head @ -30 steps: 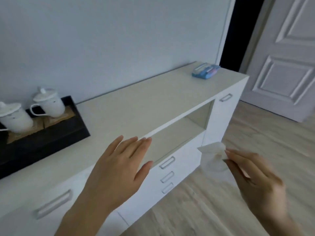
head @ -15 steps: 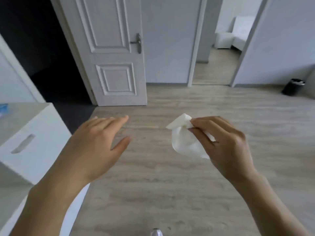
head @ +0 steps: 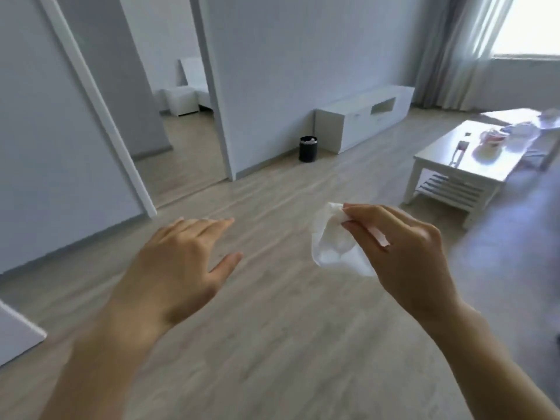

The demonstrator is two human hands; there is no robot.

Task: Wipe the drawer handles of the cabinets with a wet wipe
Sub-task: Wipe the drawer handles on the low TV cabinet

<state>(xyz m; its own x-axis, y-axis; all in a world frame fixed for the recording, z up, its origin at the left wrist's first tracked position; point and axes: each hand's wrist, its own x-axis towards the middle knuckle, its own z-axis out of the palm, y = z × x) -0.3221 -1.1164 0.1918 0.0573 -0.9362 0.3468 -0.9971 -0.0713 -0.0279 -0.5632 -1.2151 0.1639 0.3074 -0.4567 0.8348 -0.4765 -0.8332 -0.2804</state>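
The right hand (head: 406, 253), right of centre in the frame, has its fingers (head: 368, 215) pinched together on the top edge of a crumpled white wet wipe (head: 333, 241), which hangs below them over the wooden floor (head: 272, 344); the left hand (head: 178, 268), lower left of centre, is empty, palm down, fingers stretched and slightly spread (thumb out to the side). Against the frame half a second earlier, the panelled door has gone from view, the black bin (head: 308, 148) sits near upper centre, and a low white cabinet (head: 363, 116) and a white coffee table (head: 454, 165) now show at upper right.
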